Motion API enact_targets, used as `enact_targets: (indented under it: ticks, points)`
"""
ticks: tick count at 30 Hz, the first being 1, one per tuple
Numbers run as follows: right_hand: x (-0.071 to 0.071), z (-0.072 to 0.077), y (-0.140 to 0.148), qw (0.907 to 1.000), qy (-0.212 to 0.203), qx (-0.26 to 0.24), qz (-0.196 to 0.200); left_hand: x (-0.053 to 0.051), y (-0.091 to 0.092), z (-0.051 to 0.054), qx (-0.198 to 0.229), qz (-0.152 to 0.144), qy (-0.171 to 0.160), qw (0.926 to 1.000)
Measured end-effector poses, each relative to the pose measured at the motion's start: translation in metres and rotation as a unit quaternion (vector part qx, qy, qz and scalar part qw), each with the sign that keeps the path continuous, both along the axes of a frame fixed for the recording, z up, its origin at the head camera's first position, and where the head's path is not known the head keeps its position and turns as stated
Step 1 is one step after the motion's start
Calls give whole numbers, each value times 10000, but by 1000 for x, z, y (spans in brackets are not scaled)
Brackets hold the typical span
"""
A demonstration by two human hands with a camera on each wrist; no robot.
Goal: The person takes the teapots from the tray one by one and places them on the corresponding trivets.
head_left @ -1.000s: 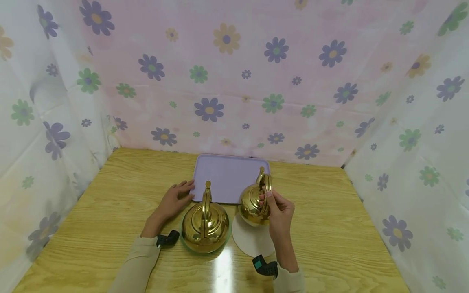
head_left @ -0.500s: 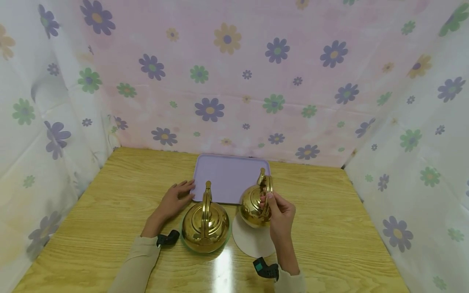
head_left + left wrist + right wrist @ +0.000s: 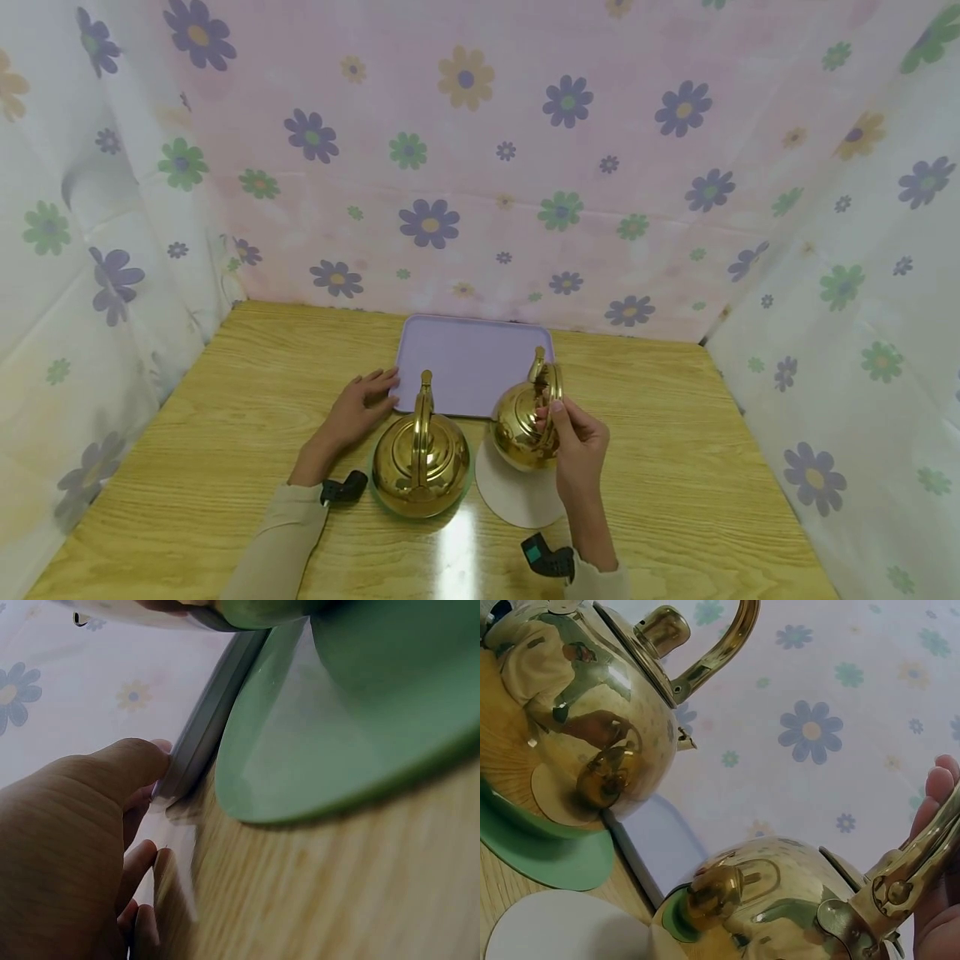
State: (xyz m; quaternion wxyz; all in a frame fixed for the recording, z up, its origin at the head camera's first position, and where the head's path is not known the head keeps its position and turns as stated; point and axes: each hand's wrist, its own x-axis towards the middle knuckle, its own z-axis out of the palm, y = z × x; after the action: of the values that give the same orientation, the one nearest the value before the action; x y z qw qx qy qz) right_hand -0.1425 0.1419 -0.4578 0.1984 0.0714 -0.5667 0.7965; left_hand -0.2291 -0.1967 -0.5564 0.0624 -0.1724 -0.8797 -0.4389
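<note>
My right hand (image 3: 581, 446) grips the arched handle of a smaller gold kettle (image 3: 516, 427). That kettle tilts above a white round mat (image 3: 512, 493), its spout pointing away from me; the right wrist view shows its shiny body (image 3: 780, 900) near the lilac tray, but its base is hidden. A larger gold kettle (image 3: 390, 467) stands upright on a green round mat (image 3: 322, 750). My left hand (image 3: 358, 410) has its fingers extended at the left edge of the lilac tray (image 3: 453, 358), and the thumb touches the rim in the left wrist view.
Beneath everything is a wood-grain table (image 3: 675, 475). Flower-print curtains hang behind it (image 3: 465, 167) and along both sides. The tray lies close to the back curtain, directly beyond the two kettles. Black wrist cameras sit on both forearms.
My right hand and the smaller kettle have shifted slightly toward me and to the right, over the white mat. The left hand, tray and larger kettle stay put.
</note>
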Motion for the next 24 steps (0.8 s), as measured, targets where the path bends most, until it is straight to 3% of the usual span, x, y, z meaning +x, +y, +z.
enact_targets:
  ticks: [7, 24]
  points:
    - [4, -1, 3, 9998, 195, -50, 84, 1, 0, 1, 11, 14, 23, 10000]
    - [13, -3, 6, 9998, 154, -99, 115, 2, 0, 1, -21, 11, 26, 10000]
